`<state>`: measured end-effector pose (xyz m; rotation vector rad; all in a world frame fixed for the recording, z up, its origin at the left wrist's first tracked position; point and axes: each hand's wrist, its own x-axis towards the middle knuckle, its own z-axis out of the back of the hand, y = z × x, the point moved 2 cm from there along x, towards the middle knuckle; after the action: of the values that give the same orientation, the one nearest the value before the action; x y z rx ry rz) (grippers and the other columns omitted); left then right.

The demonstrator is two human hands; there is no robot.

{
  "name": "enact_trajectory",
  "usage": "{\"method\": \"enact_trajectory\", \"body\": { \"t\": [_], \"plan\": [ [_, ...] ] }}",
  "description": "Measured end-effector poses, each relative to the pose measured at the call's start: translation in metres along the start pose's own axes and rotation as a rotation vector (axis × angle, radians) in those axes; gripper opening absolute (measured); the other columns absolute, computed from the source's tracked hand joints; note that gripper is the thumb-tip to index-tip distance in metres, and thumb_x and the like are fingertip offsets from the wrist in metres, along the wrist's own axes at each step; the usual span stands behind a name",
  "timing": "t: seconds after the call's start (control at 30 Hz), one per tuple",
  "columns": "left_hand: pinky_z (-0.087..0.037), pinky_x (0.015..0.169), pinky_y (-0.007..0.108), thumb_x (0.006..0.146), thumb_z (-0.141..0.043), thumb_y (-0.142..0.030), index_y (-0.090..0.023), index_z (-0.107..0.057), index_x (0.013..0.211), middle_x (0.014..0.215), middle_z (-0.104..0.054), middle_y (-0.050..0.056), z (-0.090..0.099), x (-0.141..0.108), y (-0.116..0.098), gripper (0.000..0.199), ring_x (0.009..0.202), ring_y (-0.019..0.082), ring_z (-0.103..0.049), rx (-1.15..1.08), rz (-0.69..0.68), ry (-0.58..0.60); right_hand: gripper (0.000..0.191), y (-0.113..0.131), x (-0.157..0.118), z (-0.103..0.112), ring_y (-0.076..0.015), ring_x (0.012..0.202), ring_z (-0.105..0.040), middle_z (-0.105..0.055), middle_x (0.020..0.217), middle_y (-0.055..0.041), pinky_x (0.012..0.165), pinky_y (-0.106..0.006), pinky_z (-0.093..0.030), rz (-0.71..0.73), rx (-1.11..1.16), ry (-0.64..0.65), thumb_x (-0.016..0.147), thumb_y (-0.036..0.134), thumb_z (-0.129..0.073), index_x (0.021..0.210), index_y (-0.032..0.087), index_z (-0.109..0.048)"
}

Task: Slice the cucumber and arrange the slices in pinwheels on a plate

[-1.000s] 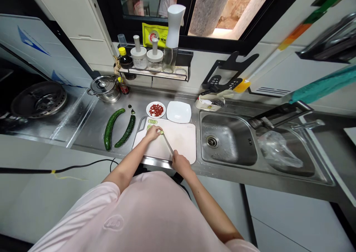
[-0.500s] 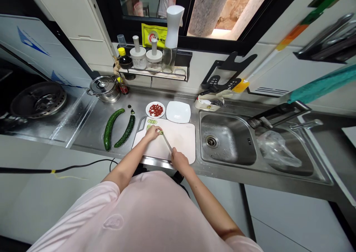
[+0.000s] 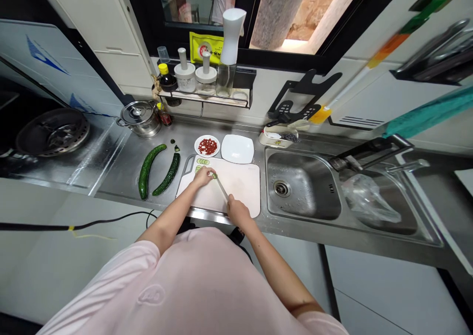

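My left hand (image 3: 203, 177) rests on a white plastic cutting board (image 3: 238, 189), its fingertips pinching a small cucumber end piece (image 3: 214, 176). My right hand (image 3: 238, 213) grips a kitchen knife (image 3: 222, 188), whose blade reaches up to that piece. Thin cucumber slices (image 3: 202, 161) lie in a row at the board's far edge. Left of the board lie a whole green cucumber (image 3: 147, 171) and a long cucumber part (image 3: 169, 174). Beyond it, a round plate holds chopped red chili (image 3: 207, 146), next to a white square plate (image 3: 237, 149).
A steel pot (image 3: 139, 118) stands by a gas burner (image 3: 52, 132) at left. A stainless double sink (image 3: 303, 185) lies right of the board, with a plastic bag (image 3: 369, 198) in its far basin. Bottles and jars stand on a wall rack (image 3: 205, 98).
My right hand and the knife have shifted slightly up and left, closer to the cucumber piece. The whole view has moved a little with my head.
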<state>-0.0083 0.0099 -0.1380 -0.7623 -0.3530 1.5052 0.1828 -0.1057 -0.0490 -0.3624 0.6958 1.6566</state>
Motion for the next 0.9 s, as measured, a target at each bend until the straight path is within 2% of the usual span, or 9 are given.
{"method": "enact_trajectory", "body": {
  "t": [0.27,0.67,0.9],
  "plan": [
    [-0.04,0.071,0.022,0.073,-0.066,-0.021,-0.023,-0.067,0.094,0.087,-0.055,0.0,-0.0005,-0.0023,-0.0005,0.022,0.072,0.01,-0.049,-0.02,-0.004,-0.039,0.02,0.0002,-0.0001,0.0005,-0.0229,0.086,-0.063,-0.065,0.095,-0.0133,0.066,-0.028,-0.038,-0.001,-0.008,-0.002,0.095,0.022,-0.03,0.111,0.018,-0.041],
    [-0.04,0.072,0.023,0.072,-0.065,-0.02,-0.022,-0.068,0.093,0.088,-0.055,0.0,-0.0005,-0.0031,0.0002,0.021,0.069,0.01,-0.049,-0.031,-0.013,-0.039,0.02,-0.001,0.0029,-0.0012,-0.0249,0.085,-0.063,-0.065,0.093,-0.0133,0.064,-0.029,-0.038,0.019,-0.014,-0.033,0.094,0.022,-0.03,0.109,0.018,-0.041],
    [-0.039,0.07,0.023,0.072,-0.066,-0.02,-0.022,-0.068,0.092,0.086,-0.054,0.0,-0.0006,-0.0033,-0.0003,0.02,0.068,0.009,-0.048,-0.033,-0.015,-0.044,0.021,-0.0004,0.0002,0.0011,-0.0247,0.087,-0.063,-0.065,0.095,-0.0137,0.065,-0.03,-0.038,0.003,-0.006,-0.005,0.094,0.022,-0.03,0.111,0.018,-0.041]
  ]
}}
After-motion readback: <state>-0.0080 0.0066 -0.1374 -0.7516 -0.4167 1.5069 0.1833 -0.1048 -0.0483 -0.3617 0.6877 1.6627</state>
